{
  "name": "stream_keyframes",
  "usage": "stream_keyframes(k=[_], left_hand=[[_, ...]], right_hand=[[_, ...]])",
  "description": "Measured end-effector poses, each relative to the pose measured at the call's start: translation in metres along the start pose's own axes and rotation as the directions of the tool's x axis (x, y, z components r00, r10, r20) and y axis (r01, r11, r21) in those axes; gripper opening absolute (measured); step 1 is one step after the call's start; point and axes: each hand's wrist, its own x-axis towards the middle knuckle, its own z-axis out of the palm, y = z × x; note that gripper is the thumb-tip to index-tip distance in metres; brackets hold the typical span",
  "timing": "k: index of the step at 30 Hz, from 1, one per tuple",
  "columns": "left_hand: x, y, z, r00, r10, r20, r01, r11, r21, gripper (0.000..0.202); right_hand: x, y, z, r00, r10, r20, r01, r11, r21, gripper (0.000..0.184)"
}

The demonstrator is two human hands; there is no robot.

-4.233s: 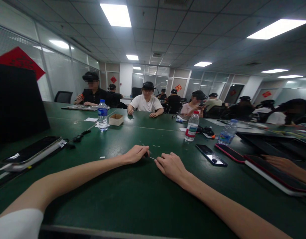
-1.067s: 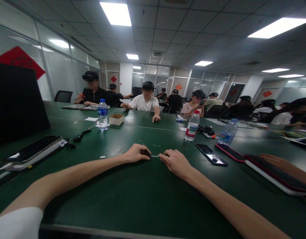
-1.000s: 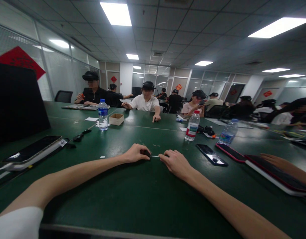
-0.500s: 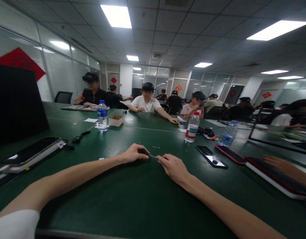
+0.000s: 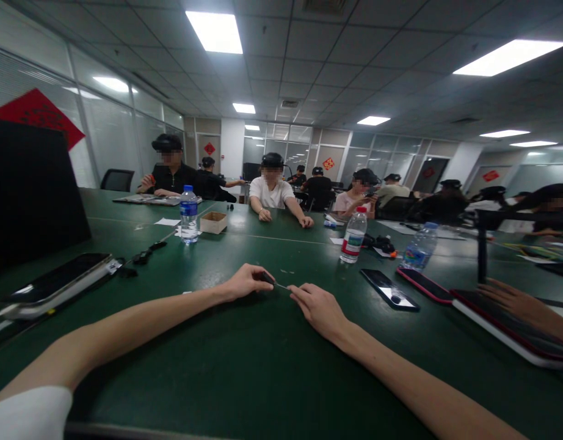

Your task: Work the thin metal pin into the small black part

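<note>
Over the green table (image 5: 245, 366), my left hand (image 5: 243, 282) is closed in a pinch around a small dark piece (image 5: 267, 278). A thin, pale metallic rod (image 5: 281, 286) runs from that piece toward my right hand (image 5: 319, 307). The fingertips of my right hand are pressed together on the rod's near-right end. My two hands are a short gap apart, with the rod bridging it. What exactly the dark piece and rod are is too small to make out.
To the right lie a black phone (image 5: 388, 288), a red-edged phone (image 5: 423, 285) and a dark tablet (image 5: 515, 324) under another person's hand (image 5: 519, 300). Bottles (image 5: 353, 235) and a small open box (image 5: 214, 223) stand ahead. A phone (image 5: 61, 278) and black panel (image 5: 29, 189) are left.
My hands have hardly moved and keep the same hold. The person opposite has drawn an outstretched arm back. At the right, a dark upright bar has shifted beside the other person's hand.
</note>
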Motion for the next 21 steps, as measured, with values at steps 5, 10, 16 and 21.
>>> stream_keyframes(k=[5,10,16,21], left_hand=[[0.0,-0.002,0.0,1.0,0.013,0.0,-0.013,1.0,-0.02,0.035],[0.0,0.0,0.002,1.0,-0.009,-0.012,0.009,0.999,-0.041,0.037],[-0.001,0.005,0.003,1.0,-0.011,-0.015,0.011,1.0,-0.024,0.035],[-0.002,0.007,0.003,0.999,0.01,0.043,-0.012,0.999,0.043,0.036]], right_hand=[[0.0,0.002,0.003,1.0,0.003,-0.008,-0.003,0.999,0.052,0.034],[0.0,0.003,0.006,1.0,0.015,-0.021,-0.014,0.998,0.065,0.034],[0.002,0.001,-0.002,1.0,-0.004,0.016,0.004,1.0,-0.03,0.033],[0.002,-0.005,-0.015,0.997,-0.008,0.071,0.019,0.987,-0.16,0.031]])
